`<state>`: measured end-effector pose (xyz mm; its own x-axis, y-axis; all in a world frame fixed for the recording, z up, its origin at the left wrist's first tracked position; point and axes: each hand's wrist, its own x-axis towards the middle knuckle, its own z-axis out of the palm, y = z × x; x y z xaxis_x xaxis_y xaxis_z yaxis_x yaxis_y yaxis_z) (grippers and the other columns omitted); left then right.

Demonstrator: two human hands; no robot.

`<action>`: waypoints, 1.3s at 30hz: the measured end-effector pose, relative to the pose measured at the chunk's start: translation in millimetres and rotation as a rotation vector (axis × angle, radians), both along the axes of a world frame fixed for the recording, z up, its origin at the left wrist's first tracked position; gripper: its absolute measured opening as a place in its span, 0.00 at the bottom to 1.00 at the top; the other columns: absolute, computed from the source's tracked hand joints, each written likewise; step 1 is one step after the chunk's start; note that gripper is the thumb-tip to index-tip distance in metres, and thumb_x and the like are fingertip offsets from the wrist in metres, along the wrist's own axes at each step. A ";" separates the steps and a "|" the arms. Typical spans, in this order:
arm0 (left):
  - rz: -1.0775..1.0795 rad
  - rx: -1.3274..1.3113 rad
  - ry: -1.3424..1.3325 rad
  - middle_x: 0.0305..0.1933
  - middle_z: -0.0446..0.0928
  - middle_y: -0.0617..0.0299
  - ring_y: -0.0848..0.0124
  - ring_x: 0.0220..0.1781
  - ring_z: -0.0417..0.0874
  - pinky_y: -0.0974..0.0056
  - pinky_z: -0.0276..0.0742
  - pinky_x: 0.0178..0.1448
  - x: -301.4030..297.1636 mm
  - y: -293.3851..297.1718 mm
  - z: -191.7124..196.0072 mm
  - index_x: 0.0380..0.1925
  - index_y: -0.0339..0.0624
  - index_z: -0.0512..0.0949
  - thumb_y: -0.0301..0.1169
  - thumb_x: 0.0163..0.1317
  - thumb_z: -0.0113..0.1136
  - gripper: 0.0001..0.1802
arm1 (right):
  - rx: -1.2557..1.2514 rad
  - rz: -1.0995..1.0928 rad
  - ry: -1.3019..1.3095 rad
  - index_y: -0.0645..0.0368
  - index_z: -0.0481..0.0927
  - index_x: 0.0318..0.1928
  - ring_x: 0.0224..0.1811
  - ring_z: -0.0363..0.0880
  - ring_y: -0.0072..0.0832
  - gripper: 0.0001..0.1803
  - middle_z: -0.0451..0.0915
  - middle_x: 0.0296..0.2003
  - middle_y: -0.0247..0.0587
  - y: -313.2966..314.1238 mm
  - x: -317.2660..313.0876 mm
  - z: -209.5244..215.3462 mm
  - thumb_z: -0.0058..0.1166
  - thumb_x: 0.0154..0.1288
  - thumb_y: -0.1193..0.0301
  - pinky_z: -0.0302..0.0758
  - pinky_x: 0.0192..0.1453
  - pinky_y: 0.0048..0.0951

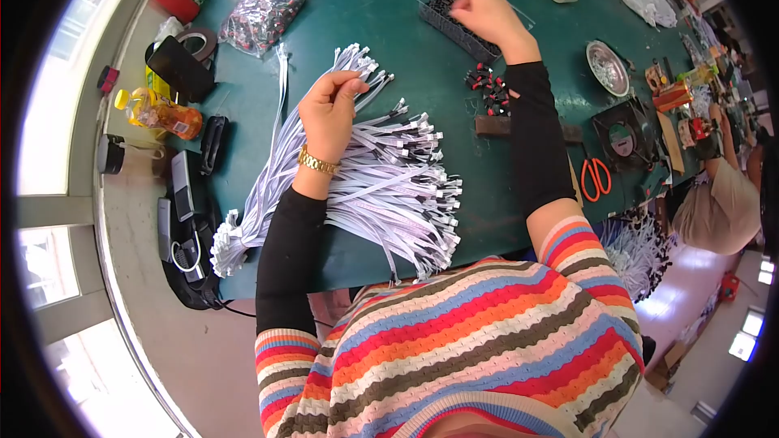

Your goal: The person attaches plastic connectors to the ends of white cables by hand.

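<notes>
White cable [361, 85], pinched in left hand [329, 113]

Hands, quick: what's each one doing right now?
Left hand: closed, pinching one thin white flat cable above the fanned pile of white cables.
Right hand: fingers curled into the clear plastic tray of small black parts; grip cannot be told.

A pile of ribbon cables [389, 186] is spread on the counter [389, 24]; a tray [462, 28] is set behind it, scissors [596, 177] to its right, a bottle [158, 112] to its left.
</notes>
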<state>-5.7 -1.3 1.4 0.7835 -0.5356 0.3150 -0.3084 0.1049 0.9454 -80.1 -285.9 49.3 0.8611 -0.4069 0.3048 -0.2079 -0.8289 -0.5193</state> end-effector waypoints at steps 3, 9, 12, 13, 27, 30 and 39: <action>-0.024 -0.074 0.068 0.29 0.82 0.63 0.88 0.17 0.62 0.79 0.59 0.20 -1.4 -2.1 2.7 0.35 0.37 0.77 0.24 0.64 0.54 0.04 | -0.183 -0.149 0.077 0.61 0.80 0.42 0.35 0.81 0.35 0.17 0.81 0.32 0.46 -43.1 -11.3 -32.5 0.62 0.49 0.74 0.75 0.41 0.31; -0.068 -0.126 0.090 0.25 0.79 0.64 0.88 0.18 0.60 0.79 0.56 0.21 1.5 4.3 -1.6 0.33 0.39 0.71 0.27 0.67 0.50 0.04 | 0.001 -0.151 0.393 0.57 0.83 0.31 0.38 0.80 0.39 0.10 0.82 0.33 0.43 -34.6 -2.7 -32.9 0.63 0.44 0.71 0.75 0.42 0.37; -0.089 -0.146 0.091 0.23 0.77 0.65 0.87 0.18 0.60 0.79 0.57 0.22 1.6 2.5 -3.9 0.31 0.40 0.69 0.27 0.68 0.49 0.06 | 0.000 -0.170 0.365 0.54 0.83 0.32 0.38 0.81 0.39 0.11 0.82 0.33 0.43 -41.7 -3.2 -39.7 0.62 0.42 0.72 0.76 0.41 0.37; -0.089 -0.146 0.093 0.23 0.77 0.65 0.87 0.18 0.60 0.79 0.57 0.22 1.5 3.0 -4.1 0.31 0.40 0.69 0.27 0.68 0.49 0.06 | 0.004 -0.162 0.345 0.54 0.83 0.32 0.37 0.81 0.39 0.11 0.82 0.33 0.43 -41.3 -2.6 -40.7 0.62 0.42 0.72 0.76 0.41 0.37; -0.059 -0.070 0.064 0.22 0.71 0.67 0.83 0.21 0.66 0.76 0.65 0.26 4.4 2.6 -0.4 0.32 0.40 0.68 0.27 0.68 0.47 0.05 | 0.168 -0.169 0.296 0.59 0.83 0.29 0.29 0.81 0.36 0.10 0.81 0.25 0.47 -36.1 -6.7 -31.8 0.59 0.40 0.75 0.76 0.35 0.32; -0.075 -0.051 0.097 0.23 0.72 0.66 0.82 0.20 0.68 0.77 0.66 0.26 4.2 0.3 1.5 0.32 0.40 0.68 0.26 0.68 0.47 0.05 | 0.094 -0.161 0.255 0.59 0.84 0.28 0.28 0.81 0.33 0.10 0.81 0.24 0.46 -45.5 -9.1 -37.0 0.60 0.39 0.75 0.76 0.34 0.31; -0.113 -0.056 0.158 0.27 0.76 0.60 0.78 0.22 0.73 0.75 0.71 0.29 5.6 -1.5 -2.2 0.35 0.38 0.67 0.24 0.68 0.46 0.02 | 0.043 -0.125 0.350 0.61 0.82 0.23 0.25 0.79 0.32 0.08 0.80 0.20 0.42 -35.7 -10.1 -31.5 0.60 0.36 0.74 0.74 0.33 0.31</action>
<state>-0.2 -2.8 -0.8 0.7616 -0.6079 0.2245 -0.1398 0.1841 0.9729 -90.2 -321.6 17.7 0.8531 -0.5214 -0.0191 -0.4772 -0.7650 -0.4325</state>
